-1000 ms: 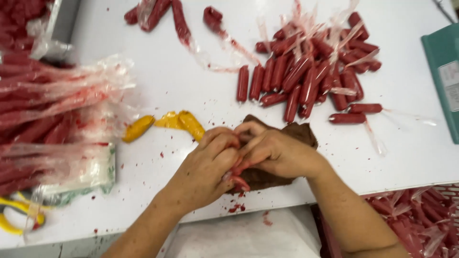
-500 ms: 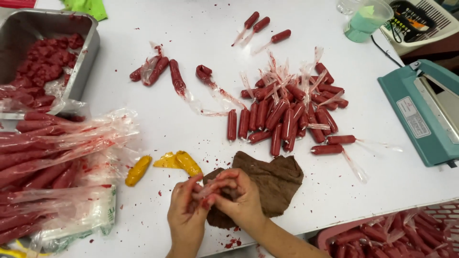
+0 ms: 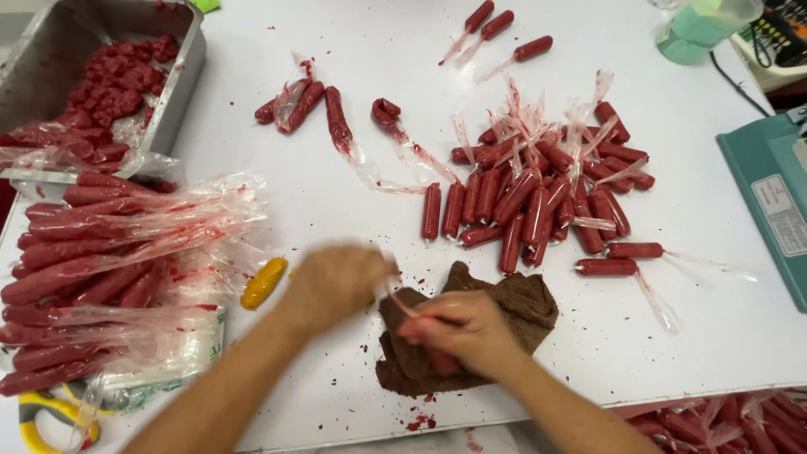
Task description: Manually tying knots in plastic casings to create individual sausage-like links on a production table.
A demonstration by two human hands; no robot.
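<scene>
Both hands low at the near edge of the white tabletop [image 3: 353, 50]. Right hand [image 3: 458, 332] clenched around a short red sausage-like stick [image 3: 437, 363] in clear plastic, pressed down onto a crumpled brown cloth [image 3: 517, 303]. Left hand [image 3: 336, 282] blurred, just beside the right, fingers pinched on the thin plastic tail [image 3: 402, 304] running from that stick; pulled taut between the two hands.

Beyond the cloth, a loose heap of short sealed red sticks [image 3: 538, 197], several lined up side by side, plastic tails poking upward. Farther back, a few longer unsealed sticks [image 3: 336, 118] with trailing film, and three single ones [image 3: 496, 25] near the far edge. At the left, long red-filled plastic tubes [image 3: 92, 261] stacked in a pile. Behind them, a metal tray [image 3: 181, 80] with red paste. A yellow piece [image 3: 263, 282] just left of the left hand. Yellow-handled scissors [image 3: 38, 416] at the near left corner. A teal machine [image 3: 769, 202] at the right edge, a pale green cup [image 3: 702, 25] behind it. Red specks on the tabletop near the cloth.
</scene>
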